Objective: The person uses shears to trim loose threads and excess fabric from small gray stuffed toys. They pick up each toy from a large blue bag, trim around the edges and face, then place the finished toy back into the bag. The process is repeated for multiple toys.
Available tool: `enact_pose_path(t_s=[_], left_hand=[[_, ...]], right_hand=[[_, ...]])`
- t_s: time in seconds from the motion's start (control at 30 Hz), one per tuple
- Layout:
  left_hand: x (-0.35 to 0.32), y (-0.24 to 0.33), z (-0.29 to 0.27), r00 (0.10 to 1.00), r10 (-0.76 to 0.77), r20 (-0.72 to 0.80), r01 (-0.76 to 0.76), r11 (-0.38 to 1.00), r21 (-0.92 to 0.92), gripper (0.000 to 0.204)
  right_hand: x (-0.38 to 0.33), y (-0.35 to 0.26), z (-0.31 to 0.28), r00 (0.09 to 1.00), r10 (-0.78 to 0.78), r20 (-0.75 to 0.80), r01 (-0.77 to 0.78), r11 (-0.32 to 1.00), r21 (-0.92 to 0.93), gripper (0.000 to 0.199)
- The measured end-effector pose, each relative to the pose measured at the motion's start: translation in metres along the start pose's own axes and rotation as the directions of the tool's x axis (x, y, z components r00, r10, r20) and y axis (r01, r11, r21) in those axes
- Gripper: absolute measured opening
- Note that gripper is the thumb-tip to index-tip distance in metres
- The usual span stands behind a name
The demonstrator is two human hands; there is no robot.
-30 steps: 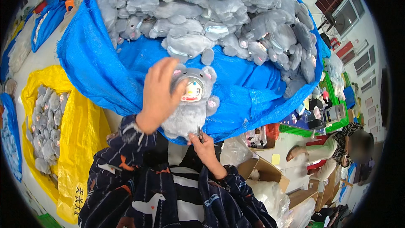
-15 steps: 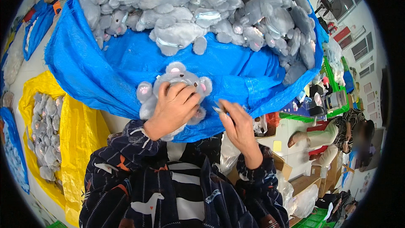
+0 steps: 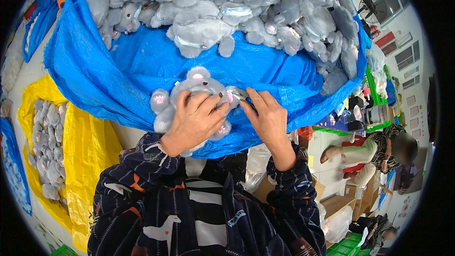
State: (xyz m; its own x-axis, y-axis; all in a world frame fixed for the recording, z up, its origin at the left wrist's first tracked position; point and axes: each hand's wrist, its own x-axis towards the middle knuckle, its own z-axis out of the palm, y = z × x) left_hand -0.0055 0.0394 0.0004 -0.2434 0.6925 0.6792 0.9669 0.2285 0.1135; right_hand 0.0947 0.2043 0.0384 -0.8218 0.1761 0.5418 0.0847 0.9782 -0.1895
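Yellow sheet [image 3: 90, 161] far left. Left hand [image 3: 194, 121] wrapped around grey plush toy [image 3: 189, 97], over blue tarp [image 3: 142, 66]. Right hand [image 3: 268, 118] beside, fingers pinched on small metal tool [image 3: 240, 94] at toy's ear.

Grey plush toy [image 3: 199, 96] (pink-pawed), hand-held
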Motion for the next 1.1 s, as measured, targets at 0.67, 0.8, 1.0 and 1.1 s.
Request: enact_pose_path(t_s=[0.67,0.8,1.0,1.1], left_hand=[[0.000,-0.002,0.000,1.000,-0.006,0.023,0.006,1.000,-0.010,0.037],[-0.001,-0.002,0.000,1.000,-0.007,0.021,0.007,1.000,-0.007,0.037],[-0.001,-0.002,0.001,1.000,0.001,0.027,-0.002,1.000,0.017,0.039],[-0.002,-0.003,0.001,1.000,0.004,0.030,-0.005,1.000,0.029,0.039]], right_hand=[[0.012,0.007,0.000,0.995,-0.073,0.070,0.070,0.997,0.046,0.030],[0.016,0.007,-0.007,0.987,-0.098,0.127,0.095,0.995,0.029,0.029],[0.018,0.008,-0.007,0.985,-0.123,0.122,0.120,0.992,0.029,0.028],[0.024,0.005,0.000,0.983,-0.150,0.103,0.147,0.989,0.033,0.027]])
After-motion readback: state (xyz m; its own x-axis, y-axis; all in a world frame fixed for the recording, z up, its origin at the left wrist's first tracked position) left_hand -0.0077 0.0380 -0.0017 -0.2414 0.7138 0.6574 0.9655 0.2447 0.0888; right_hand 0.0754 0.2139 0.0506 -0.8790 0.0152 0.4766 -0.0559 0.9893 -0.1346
